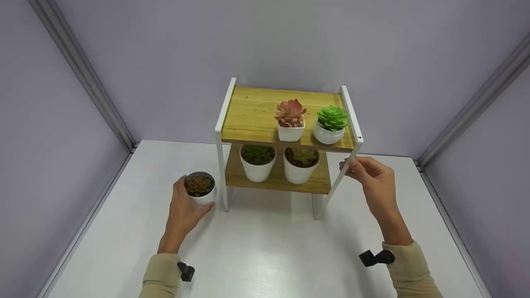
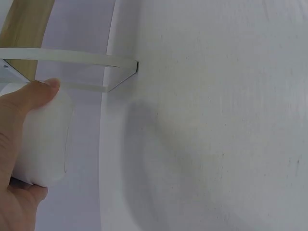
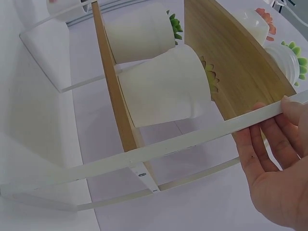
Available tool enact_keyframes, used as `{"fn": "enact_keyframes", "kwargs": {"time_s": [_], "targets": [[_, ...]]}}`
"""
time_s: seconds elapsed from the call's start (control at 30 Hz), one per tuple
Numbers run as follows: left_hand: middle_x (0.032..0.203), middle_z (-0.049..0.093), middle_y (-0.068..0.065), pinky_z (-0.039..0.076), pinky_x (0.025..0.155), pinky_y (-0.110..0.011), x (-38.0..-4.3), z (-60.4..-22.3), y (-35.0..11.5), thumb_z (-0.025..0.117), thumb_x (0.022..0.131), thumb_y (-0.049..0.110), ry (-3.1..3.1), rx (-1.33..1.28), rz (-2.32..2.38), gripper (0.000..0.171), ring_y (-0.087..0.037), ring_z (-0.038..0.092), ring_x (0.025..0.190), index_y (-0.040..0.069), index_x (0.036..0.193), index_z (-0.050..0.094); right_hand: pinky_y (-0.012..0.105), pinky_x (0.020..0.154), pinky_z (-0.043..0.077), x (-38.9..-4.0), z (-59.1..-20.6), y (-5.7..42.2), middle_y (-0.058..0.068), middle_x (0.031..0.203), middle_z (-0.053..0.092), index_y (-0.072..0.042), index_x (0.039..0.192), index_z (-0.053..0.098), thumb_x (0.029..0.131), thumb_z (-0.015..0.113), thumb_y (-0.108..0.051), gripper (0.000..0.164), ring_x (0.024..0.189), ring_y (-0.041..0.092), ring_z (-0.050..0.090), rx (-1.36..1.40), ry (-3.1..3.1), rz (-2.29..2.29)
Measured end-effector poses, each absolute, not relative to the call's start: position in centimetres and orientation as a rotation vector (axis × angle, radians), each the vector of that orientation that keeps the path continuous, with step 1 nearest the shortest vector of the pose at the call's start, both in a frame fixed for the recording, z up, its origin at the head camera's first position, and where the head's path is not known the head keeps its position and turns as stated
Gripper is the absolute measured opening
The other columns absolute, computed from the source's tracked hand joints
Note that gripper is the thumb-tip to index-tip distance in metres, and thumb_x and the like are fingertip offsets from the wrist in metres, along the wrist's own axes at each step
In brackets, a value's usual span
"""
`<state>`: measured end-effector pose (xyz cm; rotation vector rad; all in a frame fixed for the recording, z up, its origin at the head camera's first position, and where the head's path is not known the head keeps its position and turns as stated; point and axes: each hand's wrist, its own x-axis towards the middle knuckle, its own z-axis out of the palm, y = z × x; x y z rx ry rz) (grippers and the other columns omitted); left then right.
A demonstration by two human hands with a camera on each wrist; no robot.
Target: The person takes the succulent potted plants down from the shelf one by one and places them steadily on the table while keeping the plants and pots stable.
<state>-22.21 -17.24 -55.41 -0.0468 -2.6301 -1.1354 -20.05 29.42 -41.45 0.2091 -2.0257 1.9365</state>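
Note:
At the left of the shelf my left hand point(image 1: 184, 211) grips a white pot point(image 1: 205, 200) holding a brownish succulent point(image 1: 198, 185). In the left wrist view the thumb and a finger lie around the smooth white pot point(image 2: 45, 137); its plant is hidden there. My right hand point(image 1: 377, 182) pinches the white right frame point(image 1: 340, 176) of a two-tier wooden shelf point(image 1: 252, 116). Thumb and fingers lie on either side of that frame bar point(image 3: 216, 130) in the right wrist view.
The upper board carries a pink succulent point(image 1: 290, 114) in a square pot and a green succulent point(image 1: 332, 118) in a round pot. On the lower board stand two white pots point(image 1: 257, 169) with plants. Pale walls point(image 1: 290, 41) enclose the white table point(image 1: 256, 248).

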Motion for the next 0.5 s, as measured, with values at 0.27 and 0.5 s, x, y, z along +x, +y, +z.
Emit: {"fn": "enact_keyframes", "kwargs": {"time_s": [0.27,0.5], "targets": [[0.161,0.033,-0.028,0.038,0.123,-0.059,-23.5,-56.6,-17.2,0.094,0.079,0.029,-2.611,0.056,-1.218,0.119,-0.046,0.04,0.151,-0.005,0.162,0.017,0.034,0.095,0.062,-20.1,-41.4,29.3,0.005,0.098,0.081,0.013,0.114,0.072,0.103,0.068,-0.011,0.026,0.1,0.019,0.078,0.226,-2.01,1.969],[0.16,0.034,-0.029,0.039,0.122,-0.06,-24.6,-57.5,-17.6,0.094,0.079,0.032,-2.61,0.044,-1.2,0.119,-0.046,0.042,0.149,-0.005,0.162,0.017,0.034,0.094,0.062,-20.0,-41.4,29.4,0.005,0.097,0.081,0.012,0.114,0.072,0.103,0.068,-0.011,0.026,0.098,0.018,0.079,0.203,-2.006,1.967]]}}
